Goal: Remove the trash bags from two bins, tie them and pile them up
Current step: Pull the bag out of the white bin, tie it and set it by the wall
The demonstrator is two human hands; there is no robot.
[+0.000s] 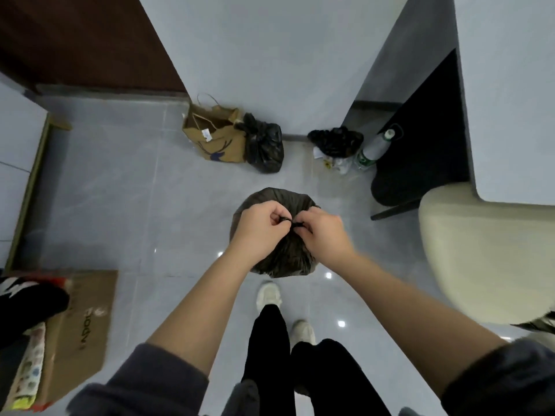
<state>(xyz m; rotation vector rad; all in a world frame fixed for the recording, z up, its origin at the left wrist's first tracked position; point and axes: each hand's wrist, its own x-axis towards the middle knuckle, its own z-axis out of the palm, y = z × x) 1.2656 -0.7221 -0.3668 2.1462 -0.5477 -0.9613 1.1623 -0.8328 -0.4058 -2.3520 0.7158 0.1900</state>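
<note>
Seen from above, a dark, full trash bag (279, 259) stands on the grey tiled floor (126, 190) just ahead of the person's white shoes (269, 295). The left hand (260, 229) and right hand (322, 232) meet over its gathered top, each pinching a twisted end of plastic, apparently at a knot, though blur hides the detail. Farther off by the wall, a tied black bag (264, 145) leans against a brown paper bag (214, 135). Another black bag (336, 141) lies beside a plastic bottle (374, 150). A flattened cardboard box (81, 322) lies at the left.
</note>
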